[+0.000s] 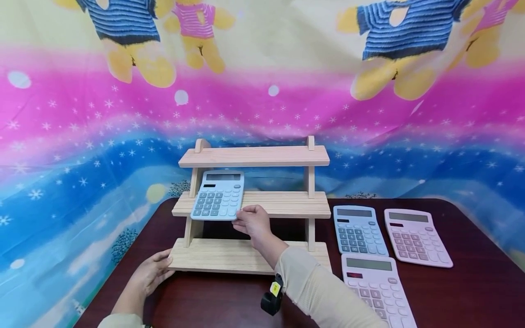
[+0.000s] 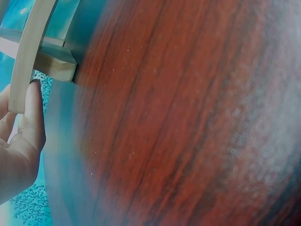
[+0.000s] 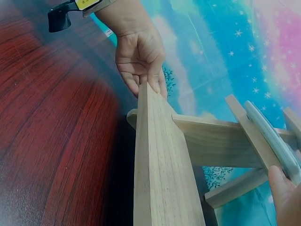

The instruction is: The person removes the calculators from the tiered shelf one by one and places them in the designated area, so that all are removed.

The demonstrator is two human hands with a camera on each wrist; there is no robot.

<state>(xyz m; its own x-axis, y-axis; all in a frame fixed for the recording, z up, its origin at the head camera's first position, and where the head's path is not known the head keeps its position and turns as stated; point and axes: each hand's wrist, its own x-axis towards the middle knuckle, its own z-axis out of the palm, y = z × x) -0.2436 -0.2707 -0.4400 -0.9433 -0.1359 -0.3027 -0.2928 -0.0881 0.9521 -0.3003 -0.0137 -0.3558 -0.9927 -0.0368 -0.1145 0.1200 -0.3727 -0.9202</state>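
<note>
A three-tier wooden shelf point(image 1: 254, 157) stands on the table. On its middle tier a light blue calculator point(image 1: 218, 196) leans back at the left end, keys facing out. My right hand point(image 1: 256, 225) pinches the calculator's lower right corner; in the right wrist view the calculator point(image 3: 270, 136) shows edge-on above the board, with the right thumb point(image 3: 278, 186) beside it. My left hand point(image 1: 151, 273) grips the left end of the bottom board, as the right wrist view shows with the left hand point(image 3: 141, 59) around the board's end point(image 3: 162, 155).
Right of the shelf lie a blue calculator point(image 1: 358, 230), a pink calculator point(image 1: 418, 237) and, nearer, another pink calculator point(image 1: 379, 291). The dark red wood table point(image 1: 213, 300) ends close to a patterned cloth backdrop point(image 1: 262, 100).
</note>
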